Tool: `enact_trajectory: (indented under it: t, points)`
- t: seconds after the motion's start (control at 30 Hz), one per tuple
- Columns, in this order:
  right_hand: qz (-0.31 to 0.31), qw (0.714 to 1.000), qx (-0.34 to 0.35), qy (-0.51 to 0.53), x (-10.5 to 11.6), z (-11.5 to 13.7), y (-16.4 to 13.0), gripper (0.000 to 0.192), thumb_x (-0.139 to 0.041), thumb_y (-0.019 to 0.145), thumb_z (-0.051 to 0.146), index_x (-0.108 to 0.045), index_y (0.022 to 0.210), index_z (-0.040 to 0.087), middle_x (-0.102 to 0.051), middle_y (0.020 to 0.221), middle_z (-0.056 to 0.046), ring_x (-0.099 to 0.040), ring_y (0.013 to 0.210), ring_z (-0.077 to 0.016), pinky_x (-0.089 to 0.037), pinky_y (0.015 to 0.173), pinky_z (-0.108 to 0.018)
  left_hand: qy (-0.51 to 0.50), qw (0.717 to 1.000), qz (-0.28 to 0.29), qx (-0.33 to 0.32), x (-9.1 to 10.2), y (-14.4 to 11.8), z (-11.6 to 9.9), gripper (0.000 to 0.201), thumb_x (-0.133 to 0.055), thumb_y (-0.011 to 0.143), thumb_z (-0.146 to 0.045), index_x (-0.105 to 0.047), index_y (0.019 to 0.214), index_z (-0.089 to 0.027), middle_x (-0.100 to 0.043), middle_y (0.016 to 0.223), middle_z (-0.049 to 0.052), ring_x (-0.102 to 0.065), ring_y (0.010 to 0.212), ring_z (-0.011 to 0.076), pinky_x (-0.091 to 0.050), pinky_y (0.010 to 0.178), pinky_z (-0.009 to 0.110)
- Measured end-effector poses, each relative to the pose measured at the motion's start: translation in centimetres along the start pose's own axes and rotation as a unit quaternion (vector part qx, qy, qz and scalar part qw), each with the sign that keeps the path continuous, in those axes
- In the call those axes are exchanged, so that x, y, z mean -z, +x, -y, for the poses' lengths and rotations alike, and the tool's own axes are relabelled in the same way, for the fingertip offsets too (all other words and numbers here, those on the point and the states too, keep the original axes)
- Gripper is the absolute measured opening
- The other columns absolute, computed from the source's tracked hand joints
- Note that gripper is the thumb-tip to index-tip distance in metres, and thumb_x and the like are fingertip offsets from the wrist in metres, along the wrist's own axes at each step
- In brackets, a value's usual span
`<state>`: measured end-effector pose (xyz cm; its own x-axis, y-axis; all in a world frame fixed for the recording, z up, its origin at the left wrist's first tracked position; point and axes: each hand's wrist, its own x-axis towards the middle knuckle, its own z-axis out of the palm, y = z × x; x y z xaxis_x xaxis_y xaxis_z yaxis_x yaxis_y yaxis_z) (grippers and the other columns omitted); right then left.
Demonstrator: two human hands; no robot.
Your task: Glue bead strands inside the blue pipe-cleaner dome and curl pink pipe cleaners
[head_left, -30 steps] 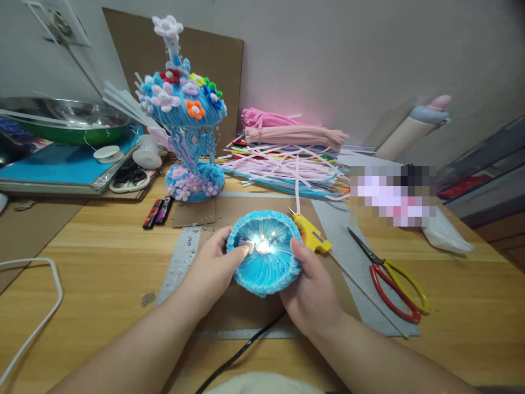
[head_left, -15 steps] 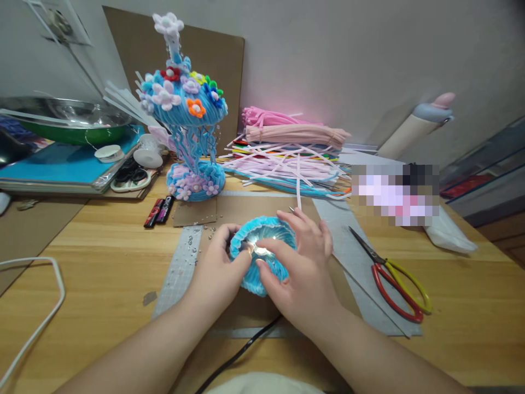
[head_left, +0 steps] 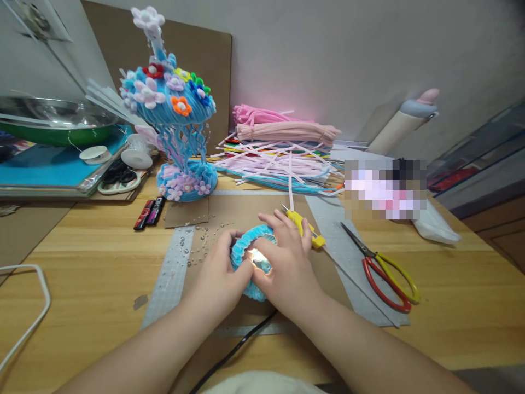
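A blue fuzzy pipe-cleaner dome [head_left: 251, 241], hollow side up, is held over the cardboard, with a bright light glowing inside it. My left hand [head_left: 225, 269] grips its left rim, the thumb reaching into the hollow. On the right, my right hand [head_left: 287, 257] is closed round the other side, index finger and thumb over the glow. The fingertips of both hands nearly meet there; anything pinched between them is hidden. Just beyond my right hand lies a yellow glue gun [head_left: 307, 229].
Red-and-yellow scissors [head_left: 385, 268] lie on the right. A flowered pipe-cleaner jellyfish lamp [head_left: 168, 104] stands back left, near two small batteries [head_left: 150, 212] and scattered beads [head_left: 185, 246]. Pipe-cleaner bundles [head_left: 283, 148] are piled at the back. A black cable [head_left: 233, 350] runs in front.
My right hand has moved left and closed in around the dome, its index finger and thumb nearer my left thumb. The glue gun has come into sight. The view has shifted slightly right.
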<state>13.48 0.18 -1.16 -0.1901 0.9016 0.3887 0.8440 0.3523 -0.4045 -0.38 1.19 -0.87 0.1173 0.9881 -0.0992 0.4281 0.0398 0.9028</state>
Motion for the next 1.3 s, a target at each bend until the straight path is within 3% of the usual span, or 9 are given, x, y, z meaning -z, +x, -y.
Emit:
enact_trajectory:
  t: [0.33, 0.87, 1.3]
  points:
    - [0.018, 1.0, -0.009, 0.022, -0.26, 0.14, -0.09, 0.012, -0.067, 0.075, 0.024, -0.067, 0.086, 0.029, -0.052, 0.135, -0.005, -0.031, 0.135, -0.0278, 0.002, 0.11, -0.058, -0.017, 0.999, -0.031, 0.024, -0.35, 0.04, 0.54, 0.04, -0.05, 0.073, -0.014, -0.047, 0.112, -0.023, -0.06, 0.104, 0.004, -0.058, 0.098, 0.0224, -0.043, 0.084, 0.036]
    - [-0.003, 0.999, -0.011, 0.03, -0.62, 0.26, -0.15, 0.013, -0.068, 0.072, 0.022, -0.068, 0.083, 0.029, -0.052, 0.133, -0.005, -0.032, 0.134, -0.0291, -0.001, 0.111, -0.058, -0.016, 0.999, -0.028, 0.04, -0.37, 0.09, 0.12, 0.04, -0.048, 0.072, -0.016, -0.048, 0.112, -0.021, -0.06, 0.106, 0.005, -0.057, 0.102, 0.0259, -0.043, 0.085, 0.039]
    - [0.01, 1.0, -0.013, 0.025, -0.73, 0.32, 0.13, 0.013, -0.066, 0.072, 0.021, -0.067, 0.082, 0.028, -0.052, 0.132, -0.005, -0.036, 0.131, -0.0303, -0.004, 0.109, -0.061, -0.024, 0.998, -0.039, 0.051, -0.44, 0.19, 0.17, 0.048, -0.049, 0.067, -0.013, -0.047, 0.114, -0.022, -0.057, 0.093, 0.003, -0.056, 0.083, 0.0222, -0.043, 0.076, 0.038]
